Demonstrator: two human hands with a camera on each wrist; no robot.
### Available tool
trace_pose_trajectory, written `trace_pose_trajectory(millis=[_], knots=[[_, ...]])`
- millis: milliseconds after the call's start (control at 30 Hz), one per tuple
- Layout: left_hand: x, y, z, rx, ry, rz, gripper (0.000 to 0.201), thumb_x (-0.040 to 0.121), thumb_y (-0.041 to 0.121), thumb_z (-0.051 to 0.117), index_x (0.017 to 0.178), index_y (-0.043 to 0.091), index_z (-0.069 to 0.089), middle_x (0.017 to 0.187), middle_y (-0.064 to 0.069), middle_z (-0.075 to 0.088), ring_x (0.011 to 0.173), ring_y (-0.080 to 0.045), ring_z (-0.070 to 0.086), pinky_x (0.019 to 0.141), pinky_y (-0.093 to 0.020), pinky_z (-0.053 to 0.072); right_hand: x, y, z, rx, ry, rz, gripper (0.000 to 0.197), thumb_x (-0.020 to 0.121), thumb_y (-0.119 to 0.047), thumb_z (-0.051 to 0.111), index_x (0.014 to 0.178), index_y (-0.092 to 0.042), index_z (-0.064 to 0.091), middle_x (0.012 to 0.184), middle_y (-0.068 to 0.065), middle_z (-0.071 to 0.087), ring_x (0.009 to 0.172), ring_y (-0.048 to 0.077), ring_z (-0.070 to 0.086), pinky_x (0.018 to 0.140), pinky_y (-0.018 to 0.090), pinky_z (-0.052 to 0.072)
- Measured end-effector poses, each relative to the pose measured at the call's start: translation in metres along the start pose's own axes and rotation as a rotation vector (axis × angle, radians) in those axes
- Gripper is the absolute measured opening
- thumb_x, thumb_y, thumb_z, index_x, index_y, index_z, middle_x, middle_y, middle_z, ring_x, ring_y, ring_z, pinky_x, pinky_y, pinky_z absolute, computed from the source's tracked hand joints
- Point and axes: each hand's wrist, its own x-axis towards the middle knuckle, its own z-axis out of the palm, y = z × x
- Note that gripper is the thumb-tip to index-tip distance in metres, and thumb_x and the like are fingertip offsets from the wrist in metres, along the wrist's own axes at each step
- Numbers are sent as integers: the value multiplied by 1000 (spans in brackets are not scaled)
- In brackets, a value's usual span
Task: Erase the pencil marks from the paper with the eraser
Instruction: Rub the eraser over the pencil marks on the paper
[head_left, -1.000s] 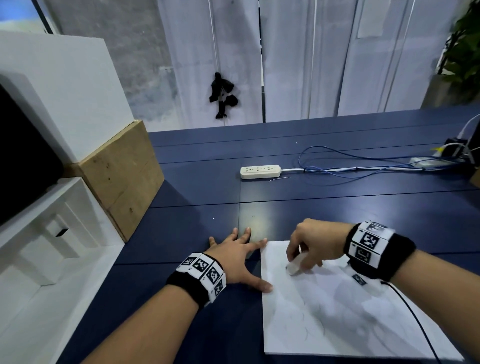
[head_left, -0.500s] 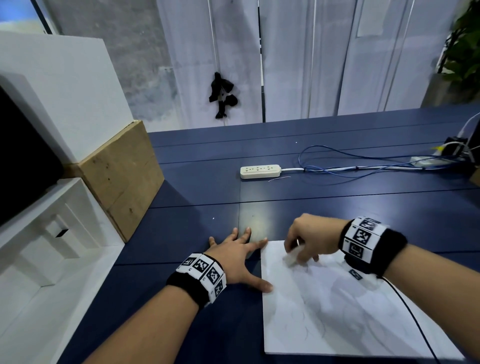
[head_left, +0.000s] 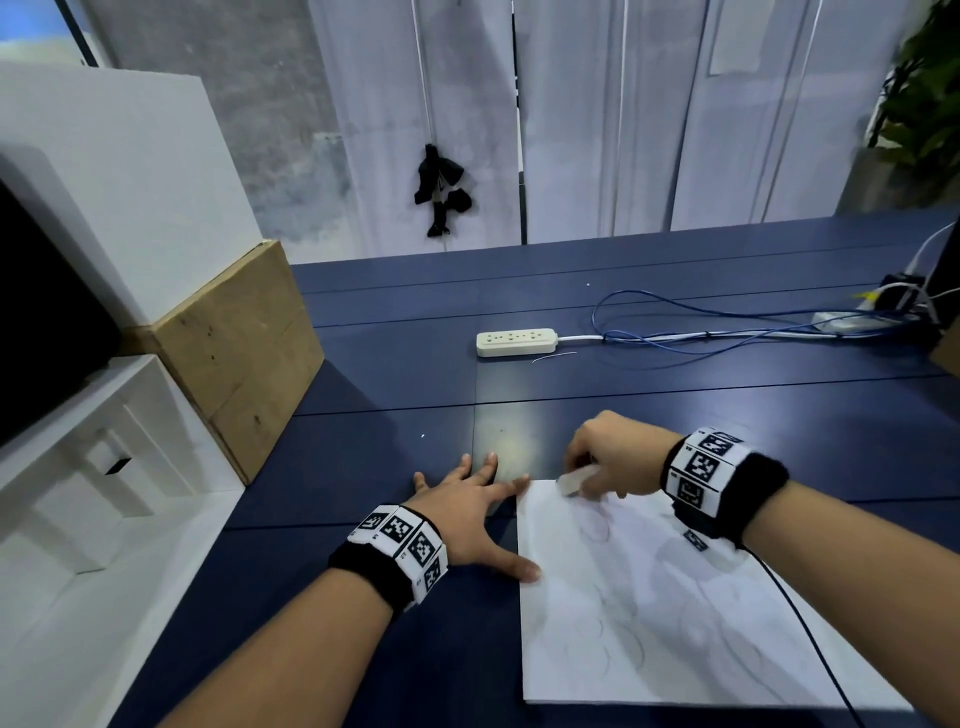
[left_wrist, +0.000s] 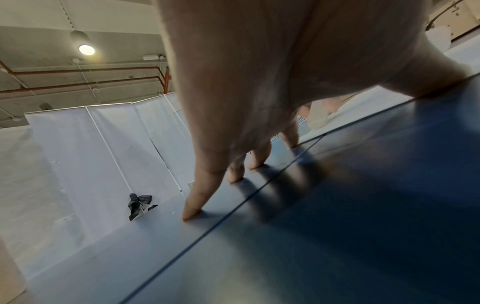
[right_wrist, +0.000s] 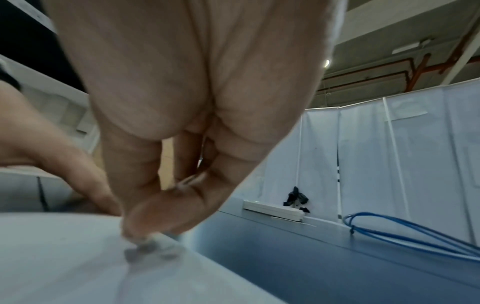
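A white sheet of paper (head_left: 649, 613) with faint pencil loops lies on the dark blue table (head_left: 395, 374). My right hand (head_left: 587, 475) pinches a small white eraser (head_left: 574, 479) and presses it on the paper's far left corner; the right wrist view shows the eraser (right_wrist: 153, 244) blurred under the fingertips. My left hand (head_left: 475, 514) lies flat with spread fingers on the table, its thumb and forefinger touching the paper's left edge. In the left wrist view the left hand's fingertips (left_wrist: 192, 211) rest on the table.
A white power strip (head_left: 516, 341) and blue cables (head_left: 727, 332) lie further back on the table. A wooden box (head_left: 244, 353) and white shelving (head_left: 88, 467) stand at the left. White curtain panels (head_left: 623, 119) hang behind the table.
My right hand has moved the eraser from further in on the paper up and away to the far left corner. The left hand has stayed put.
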Motion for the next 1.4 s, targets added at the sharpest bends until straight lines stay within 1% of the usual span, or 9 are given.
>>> trace_pose_trajectory(millis=[100,267,400,500,600,700,967,1133,1400], knots=[[-1,1,-1,1,-6,2,119,56,91,63,152,56,2,165,9,-16,151,-23,-18,110,-76,-4,2,8,3,-18,37,3,4,78,-20,70,82,-20,71,75,0,69,48,15,63,49,26,54],[0,1,0,3,-16,-1,119,57,90,64,152,56,0,165,9,-17,151,-22,-19,110,-75,-5,-23,-2,7,40,-220,-113,15,78,-34,72,86,-21,71,76,3,72,52,14,67,56,17,52],[0,1,-1,9,-10,1,119,56,91,62,152,56,0,165,9,-17,151,-22,-19,110,-76,-3,-4,3,6,-3,-13,-30,5,79,-22,69,83,-18,71,76,2,71,49,15,66,53,30,57],[0,0,-1,8,-14,2,119,56,91,62,152,56,0,165,9,-17,151,-23,-19,109,-76,-3,4,10,4,-55,56,11,7,77,-15,64,79,-18,69,77,3,70,50,15,66,49,29,55],[0,0,0,7,-15,1,119,57,91,63,152,56,0,165,8,-17,151,-23,-19,109,-76,-4,-12,5,6,0,-39,-57,6,80,-23,68,81,-18,69,74,4,70,48,11,66,53,26,55],[0,1,0,14,-23,0,119,57,90,63,152,56,-1,165,8,-18,151,-24,-19,109,-76,-5,-29,-5,8,41,-211,-110,23,80,-42,70,82,-19,69,72,4,71,51,11,67,59,29,57],[0,1,0,5,-12,-5,119,56,91,62,151,57,0,165,9,-17,151,-23,-18,109,-76,-4,-4,7,5,-20,29,14,8,79,-19,66,83,-17,72,80,6,73,50,11,67,47,19,50],[0,2,0,12,-16,-5,120,57,90,63,152,56,0,165,9,-17,151,-23,-19,110,-76,-4,-33,-7,6,26,-219,-82,22,82,-42,72,79,-20,69,69,1,71,52,11,68,63,27,57],[-1,1,0,1,-2,-1,118,57,90,64,151,57,2,165,9,-16,151,-23,-18,109,-76,-4,-1,12,2,47,40,39,8,80,-26,72,76,-20,70,69,1,72,49,10,68,60,31,60]])
